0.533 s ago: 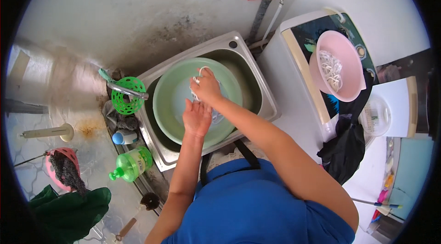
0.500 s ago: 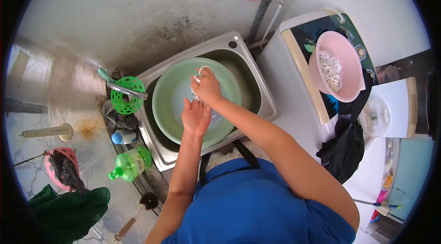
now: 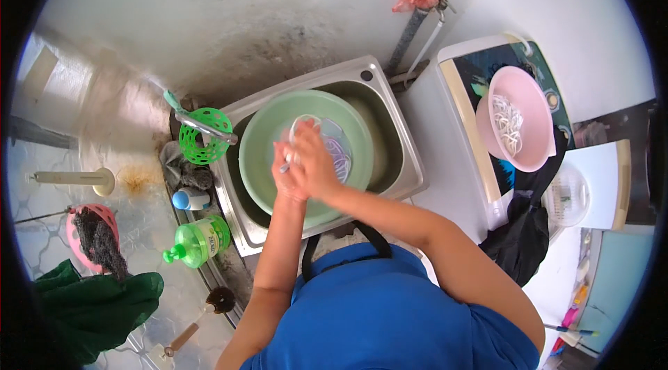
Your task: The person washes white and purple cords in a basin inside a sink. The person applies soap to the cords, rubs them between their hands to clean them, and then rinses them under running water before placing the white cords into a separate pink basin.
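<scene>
Over the green plastic basin (image 3: 358, 126) in the steel sink (image 3: 320, 69), my right hand (image 3: 311, 160) is pressed against my left hand (image 3: 288, 176), its fingers bunched round white cord (image 3: 305, 118) and blurred by motion. Beneath it, my left hand cups the same cord, partly covered by the right. More pale and lilac cords (image 3: 338, 155) lie in the basin, to the right of my hands.
Left are a green perforated holder (image 3: 193, 149), blue-capped container (image 3: 191, 199), green pump bottle (image 3: 203, 243) and pink basket (image 3: 82, 234) with a dark scrubber. Right, a pink bowl (image 3: 529, 112) of white cords sits on an appliance (image 3: 438, 161), beside black cloth (image 3: 518, 245).
My hands have come together, the left fingers now curled against the right. The right hand has moved slightly down. The whole view has shifted a little, with the wall fittings sitting lower and further right.
</scene>
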{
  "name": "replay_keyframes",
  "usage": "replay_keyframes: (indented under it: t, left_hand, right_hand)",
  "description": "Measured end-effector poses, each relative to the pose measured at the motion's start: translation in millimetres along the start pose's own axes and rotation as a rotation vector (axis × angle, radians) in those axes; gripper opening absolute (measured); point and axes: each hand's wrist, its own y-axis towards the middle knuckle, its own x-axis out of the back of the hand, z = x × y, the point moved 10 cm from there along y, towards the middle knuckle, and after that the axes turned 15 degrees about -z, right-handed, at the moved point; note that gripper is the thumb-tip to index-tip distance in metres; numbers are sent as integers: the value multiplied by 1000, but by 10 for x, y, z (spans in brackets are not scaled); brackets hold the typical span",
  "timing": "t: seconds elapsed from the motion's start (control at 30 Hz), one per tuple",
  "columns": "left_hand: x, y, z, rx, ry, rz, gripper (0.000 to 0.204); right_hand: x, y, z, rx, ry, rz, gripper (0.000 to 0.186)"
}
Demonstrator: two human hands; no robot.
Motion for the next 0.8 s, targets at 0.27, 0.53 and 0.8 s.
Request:
replay_keyframes:
  t: [0.27,0.53,0.8]
  left_hand:
    - [294,-17,113,-10,120,-250,56]
    - [542,-103,-221,37,-205,-163,55]
    - [483,-238,174,164,100,-317,51]
  right_hand:
    - [-155,372,-321,109,-162,35,26]
    - [-258,-375,523,202,92,123,30]
    - [-144,14,-497,-89,-188,-141,10]
